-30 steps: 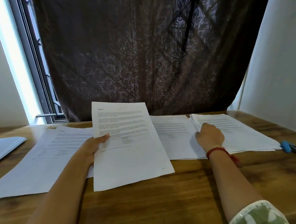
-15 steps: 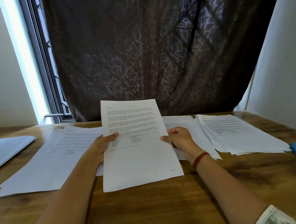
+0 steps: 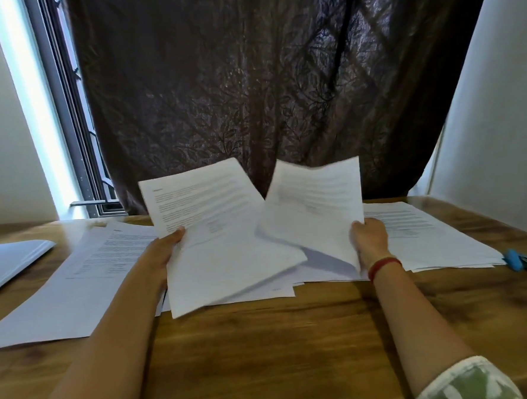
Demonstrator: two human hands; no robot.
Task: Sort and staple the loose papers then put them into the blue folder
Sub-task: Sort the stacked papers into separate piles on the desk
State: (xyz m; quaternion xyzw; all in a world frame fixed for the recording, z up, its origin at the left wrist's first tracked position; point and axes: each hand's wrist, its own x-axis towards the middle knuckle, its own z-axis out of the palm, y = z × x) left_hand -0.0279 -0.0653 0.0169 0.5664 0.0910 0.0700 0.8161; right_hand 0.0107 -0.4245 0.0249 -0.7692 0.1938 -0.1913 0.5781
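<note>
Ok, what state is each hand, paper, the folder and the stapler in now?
left hand: grips left sheet, raised.
right hand: grips right sheet, raised, blurred.
left pile: flat on table.
right pile: flat on table.
blue folder: lying flat, looks closed.
stapler: lying on table, untouched.

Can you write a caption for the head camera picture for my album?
Left hand holds printed papers, right hand another sheet, above paper piles on a wooden desk.

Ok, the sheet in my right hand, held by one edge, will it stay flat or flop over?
Probably floppy: the right sheet bows where the right hand pinches its edge. Likely light, since one hand lifts it. The left sheet, in the left hand, bends similarly.
</note>
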